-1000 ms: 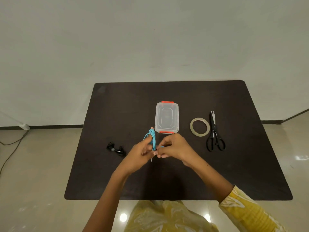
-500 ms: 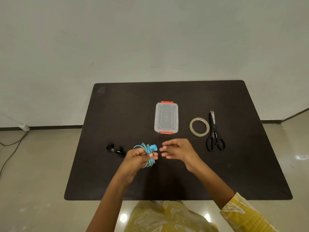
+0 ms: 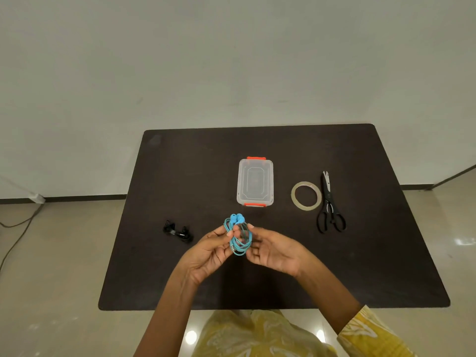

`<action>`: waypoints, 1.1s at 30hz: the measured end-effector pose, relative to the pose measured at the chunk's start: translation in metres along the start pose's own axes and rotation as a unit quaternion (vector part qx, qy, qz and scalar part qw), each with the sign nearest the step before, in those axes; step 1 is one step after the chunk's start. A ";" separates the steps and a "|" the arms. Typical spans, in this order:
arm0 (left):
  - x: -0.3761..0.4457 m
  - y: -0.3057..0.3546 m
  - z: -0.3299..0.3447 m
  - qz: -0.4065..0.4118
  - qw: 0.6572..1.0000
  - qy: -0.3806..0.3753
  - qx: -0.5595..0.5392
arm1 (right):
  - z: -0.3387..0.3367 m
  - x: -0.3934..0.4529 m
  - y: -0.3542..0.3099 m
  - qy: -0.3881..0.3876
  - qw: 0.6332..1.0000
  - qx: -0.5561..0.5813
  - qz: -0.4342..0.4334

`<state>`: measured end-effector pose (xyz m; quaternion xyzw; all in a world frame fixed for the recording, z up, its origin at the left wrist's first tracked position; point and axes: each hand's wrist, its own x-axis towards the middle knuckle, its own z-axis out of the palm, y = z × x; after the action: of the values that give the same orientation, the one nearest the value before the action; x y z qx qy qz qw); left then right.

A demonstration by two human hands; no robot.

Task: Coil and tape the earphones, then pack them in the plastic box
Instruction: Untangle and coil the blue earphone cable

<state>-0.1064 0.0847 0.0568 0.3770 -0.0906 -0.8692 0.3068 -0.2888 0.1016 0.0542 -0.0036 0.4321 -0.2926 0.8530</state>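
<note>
1. Nearest the camera you've got a yellow patterned sleeve on your right arm; no readable writing or brand shows on anything here.
2. Your left hand and right hand are raised above the near middle of the dark table, palms turned toward each other.
3. The blue earphones sit right between them, coiled into a narrow loop of thin cable. Left fingertips pinch one side, right fingers curl around the other, so both hands are holding it. The two rounded earbuds poke out at the top of the coil.
4. Off to the left, a small black earphone bundle lies on the table.
5. Farther back, the clear plastic box sits lid on, rectangular with orange clips at both ends.
6. Right of it, a flat ring of clear tape, then black-handled scissors just beside the tape.
</note>
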 end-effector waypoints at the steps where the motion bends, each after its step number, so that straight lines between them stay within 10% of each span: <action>1: 0.000 0.001 -0.001 -0.003 1.000 0.000 0.005 | -0.001 -0.001 -0.001 0.003 1.000 -0.003 -0.008; 16: 0.007 -0.019 0.018 0.088 0.958 0.227 0.152 | 0.015 0.007 0.023 0.298 0.849 -0.282 -0.332; 24: 0.012 -0.030 0.021 0.111 0.949 0.275 0.106 | 0.029 0.018 0.036 0.305 0.724 -0.535 -0.310; 33: 0.007 -0.015 0.009 -0.018 0.986 0.155 -0.056 | 0.028 0.013 0.037 0.199 0.637 -0.663 -0.338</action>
<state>-0.1238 0.0919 0.0534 0.4908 0.0133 -0.8095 0.3219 -0.2437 0.1189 0.0525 -0.6562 0.6377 -0.1892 0.3563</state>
